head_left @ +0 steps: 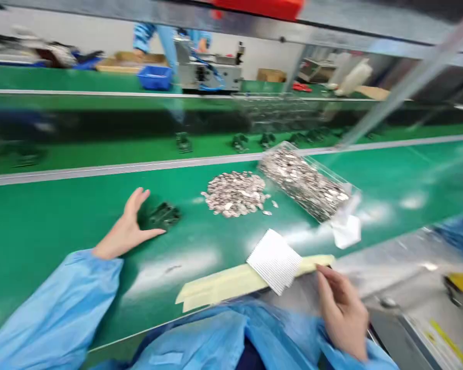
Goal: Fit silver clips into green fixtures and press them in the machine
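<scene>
My left hand (129,226) is open beside a small dark plastic part (164,215), its thumb and fingers spread around the part's left side. At the bench's front edge, my right hand (341,308) has thumb and forefinger pressed together. Anything between those fingertips is too small to make out. Just left of it, a white ridged sheet (274,261) lies across strips of pale yellow tape (219,287). Farther back on the green bench is a loose pile of small, shiny, silvery flat pieces (235,193).
A clear tray (310,180) full of similar silvery pieces stands right of the pile, with white paper (346,231) at its near end. Several dark parts (183,142) sit on the green strip behind. A co-worker's sleeve (143,37) shows near a blue bin (155,77) and a machine (212,72).
</scene>
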Demonstrator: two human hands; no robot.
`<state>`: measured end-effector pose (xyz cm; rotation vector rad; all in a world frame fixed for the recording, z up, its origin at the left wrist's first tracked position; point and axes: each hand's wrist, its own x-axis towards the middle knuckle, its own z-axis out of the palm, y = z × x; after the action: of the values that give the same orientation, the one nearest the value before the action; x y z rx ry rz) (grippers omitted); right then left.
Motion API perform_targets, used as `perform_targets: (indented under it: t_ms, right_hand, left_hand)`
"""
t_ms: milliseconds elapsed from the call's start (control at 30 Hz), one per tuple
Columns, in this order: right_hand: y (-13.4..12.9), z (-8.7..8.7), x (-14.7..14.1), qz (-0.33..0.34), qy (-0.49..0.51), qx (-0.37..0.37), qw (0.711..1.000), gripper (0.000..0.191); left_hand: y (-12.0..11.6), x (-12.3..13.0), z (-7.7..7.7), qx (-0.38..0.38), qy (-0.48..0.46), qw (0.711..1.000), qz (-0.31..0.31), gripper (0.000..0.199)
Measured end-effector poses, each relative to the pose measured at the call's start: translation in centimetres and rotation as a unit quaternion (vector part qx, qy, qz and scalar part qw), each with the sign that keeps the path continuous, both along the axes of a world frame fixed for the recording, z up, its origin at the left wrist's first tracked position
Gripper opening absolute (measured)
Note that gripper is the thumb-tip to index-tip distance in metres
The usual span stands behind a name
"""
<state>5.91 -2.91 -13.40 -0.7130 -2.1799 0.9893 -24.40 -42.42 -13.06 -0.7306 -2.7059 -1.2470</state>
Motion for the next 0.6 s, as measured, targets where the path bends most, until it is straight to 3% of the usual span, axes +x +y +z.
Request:
perform_targets:
  t_ms: [100, 233, 333, 500, 600]
  right_hand:
    - [-0.1, -1.0, 0.1, -0.013, -0.024, -0.068, 0.997, 0.034]
    - [-0.3, -1.8, -0.3, -0.047, -0.049, -0.157, 0.985, 0.044]
    - [-1.2, -2.2, -0.4, 0.004, -0.083, -0.23, 0.97, 0.051]
    - [-3.8, -2.6, -1.3, 0.103, -0.078, -0.311, 0.942, 0.057]
    - [-5.0, -2.8, -1.8, 0.105, -0.039, -0.313, 0.943, 0.054]
  left_hand:
    - [-0.3, -2.7, -0.7, -0.025, -0.02, 0.998, -0.056, 0.101]
    - [0.6, -2.9, -0.6, -0.045, -0.009, 0.997, -0.061, 0.094]
    - [1.9, -2.6, 0.3, -0.053, 0.007, 0.996, -0.074, 0.099]
    - [4.4, -2.3, 1.5, -0.145, -0.016, 0.986, -0.083, 0.099]
    - [4.9, -1.2, 1.4, -0.111, -0.01, 0.992, -0.052, 0.088]
